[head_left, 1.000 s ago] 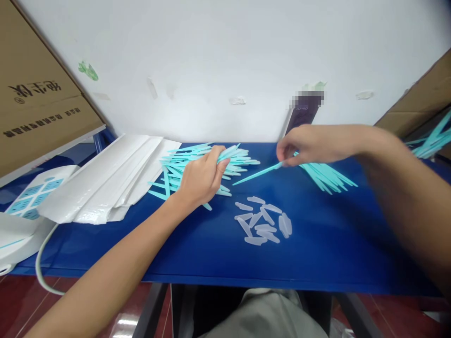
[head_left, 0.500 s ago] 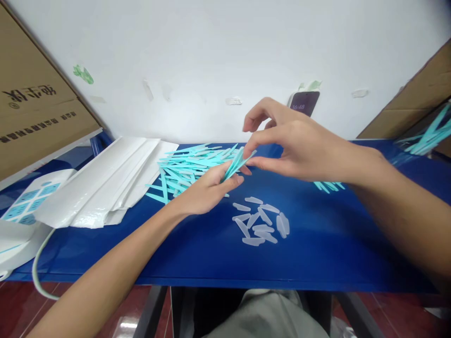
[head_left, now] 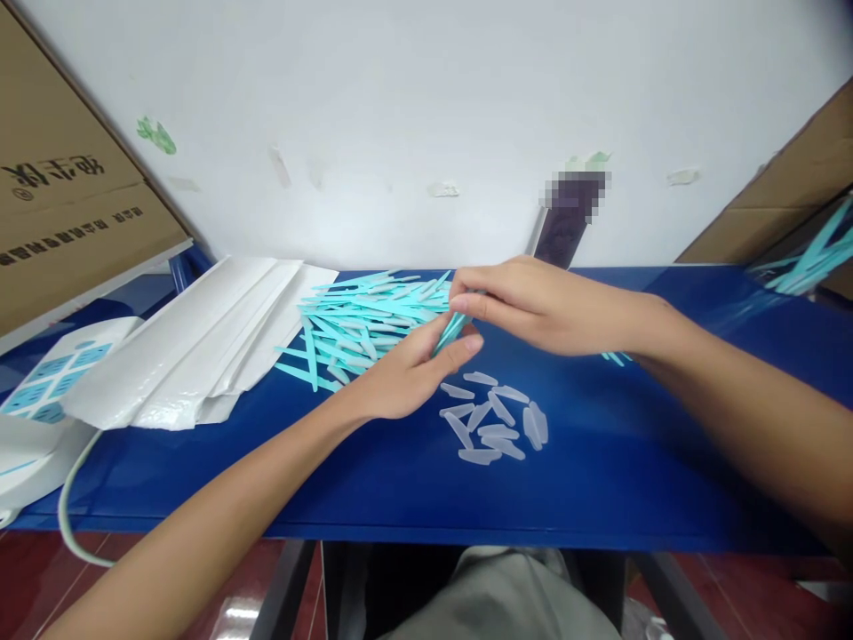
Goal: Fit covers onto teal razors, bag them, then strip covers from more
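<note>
My left hand (head_left: 406, 373) is closed around a small bunch of turquoise plastic sticks (head_left: 450, 327) above the blue table (head_left: 600, 480). My right hand (head_left: 533, 302) reaches across and pinches the top of that same bunch with its fingertips. Just behind the hands lies a loose pile of turquoise sticks (head_left: 360, 320). A cluster of clear plastic caps (head_left: 497, 425) lies on the table in front of the hands. A few more turquoise sticks (head_left: 617, 357) show under my right wrist.
White padded envelopes (head_left: 200, 342) are stacked at the left, with a white device and cable (head_left: 40, 409) beyond them. Cardboard boxes stand at far left (head_left: 59, 204) and far right (head_left: 779, 204). A phone (head_left: 566, 227) leans against the wall. More turquoise sticks (head_left: 809, 262) poke out at the right.
My right hand left the sticks at the right, swung left and closed its fingers on the bunch in my left hand. My left hand drew slightly toward me, out of the pile.
</note>
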`<act>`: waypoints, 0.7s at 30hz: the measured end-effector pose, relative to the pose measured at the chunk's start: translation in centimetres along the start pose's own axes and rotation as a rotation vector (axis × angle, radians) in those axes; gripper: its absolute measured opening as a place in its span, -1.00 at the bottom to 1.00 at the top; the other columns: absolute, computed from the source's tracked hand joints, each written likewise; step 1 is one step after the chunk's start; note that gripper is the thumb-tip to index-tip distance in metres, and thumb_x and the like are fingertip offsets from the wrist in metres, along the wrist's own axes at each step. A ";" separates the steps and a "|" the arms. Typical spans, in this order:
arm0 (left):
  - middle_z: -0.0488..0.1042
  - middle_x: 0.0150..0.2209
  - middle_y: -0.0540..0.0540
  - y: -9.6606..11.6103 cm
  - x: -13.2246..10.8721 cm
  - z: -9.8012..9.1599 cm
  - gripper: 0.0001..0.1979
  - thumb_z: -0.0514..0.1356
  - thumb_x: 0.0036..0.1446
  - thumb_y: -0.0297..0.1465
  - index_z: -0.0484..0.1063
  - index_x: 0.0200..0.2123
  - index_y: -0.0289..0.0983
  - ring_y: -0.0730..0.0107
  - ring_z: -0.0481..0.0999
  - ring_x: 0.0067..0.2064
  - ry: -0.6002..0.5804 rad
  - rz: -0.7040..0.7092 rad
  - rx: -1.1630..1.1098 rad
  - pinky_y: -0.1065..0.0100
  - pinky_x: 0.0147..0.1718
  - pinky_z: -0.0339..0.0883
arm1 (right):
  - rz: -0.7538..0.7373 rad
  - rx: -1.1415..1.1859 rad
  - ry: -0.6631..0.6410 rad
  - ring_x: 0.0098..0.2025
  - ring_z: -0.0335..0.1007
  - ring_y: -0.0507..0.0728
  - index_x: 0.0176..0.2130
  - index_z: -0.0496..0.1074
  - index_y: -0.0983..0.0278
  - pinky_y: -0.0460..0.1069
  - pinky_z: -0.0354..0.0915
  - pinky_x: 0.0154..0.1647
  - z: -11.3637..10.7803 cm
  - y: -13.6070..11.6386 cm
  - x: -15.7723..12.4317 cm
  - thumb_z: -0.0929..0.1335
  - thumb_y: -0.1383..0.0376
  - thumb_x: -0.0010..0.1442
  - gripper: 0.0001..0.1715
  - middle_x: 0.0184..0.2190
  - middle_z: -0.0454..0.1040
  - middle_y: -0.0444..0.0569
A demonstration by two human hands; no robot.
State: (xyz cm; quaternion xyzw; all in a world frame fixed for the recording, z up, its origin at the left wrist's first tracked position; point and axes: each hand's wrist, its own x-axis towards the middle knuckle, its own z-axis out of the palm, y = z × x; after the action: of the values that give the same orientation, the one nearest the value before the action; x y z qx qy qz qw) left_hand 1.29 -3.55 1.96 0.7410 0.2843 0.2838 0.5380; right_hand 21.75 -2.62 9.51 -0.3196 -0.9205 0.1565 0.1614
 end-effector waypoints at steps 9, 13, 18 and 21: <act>0.06 -0.50 0.10 -1.3 0.3 0.3 -0.53 -0.04 0.39 0.04 0.25 -0.31 -0.24 0.54 0.02 -0.53 0.037 0.005 -0.090 0.45 -0.58 -0.01 | -0.058 -0.008 0.005 -0.42 0.25 0.05 -0.22 0.31 0.24 -0.02 0.12 -0.34 0.5 0.5 0.1 0.14 0.11 0.48 -0.66 -0.39 0.42 -0.09; 0.02 -0.53 0.11 -1.2 0.3 0.6 -0.49 -0.07 0.39 0.06 0.19 -0.40 -0.24 0.55 -0.03 -0.55 0.014 0.000 -0.119 0.45 -0.60 -0.06 | -0.108 -0.091 0.097 -0.52 0.06 0.01 -0.36 0.21 0.23 -0.03 0.02 -0.41 1.0 0.7 0.6 0.16 0.11 0.48 -0.61 -0.53 0.22 -0.17; 0.05 -0.58 0.12 -1.2 0.3 0.7 -0.46 -0.05 0.38 0.07 0.21 -0.44 -0.25 0.56 0.01 -0.58 0.058 0.028 -0.081 0.44 -0.60 0.00 | -0.086 -0.042 0.125 -0.51 0.10 -0.01 -0.34 0.25 0.25 -0.04 0.02 -0.41 1.7 0.7 0.8 0.17 0.10 0.47 -0.61 -0.53 0.27 -0.17; 0.08 -0.58 0.11 -1.4 0.3 0.6 -0.47 -0.05 0.38 0.06 0.25 -0.41 -0.25 0.55 0.05 -0.58 0.080 0.043 -0.067 0.44 -0.59 0.01 | -0.032 0.011 0.137 -0.49 0.17 0.00 -0.34 0.23 0.25 -0.05 0.03 -0.42 2.0 0.5 0.8 0.19 0.07 0.46 -0.61 -0.50 0.34 -0.14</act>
State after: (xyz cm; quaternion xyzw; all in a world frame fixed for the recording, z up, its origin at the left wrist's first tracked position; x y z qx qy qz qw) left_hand 1.76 -3.36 0.52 0.7167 0.2799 0.3343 0.5443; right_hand 20.64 -2.14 7.68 -0.3140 -0.9114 0.1369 0.2281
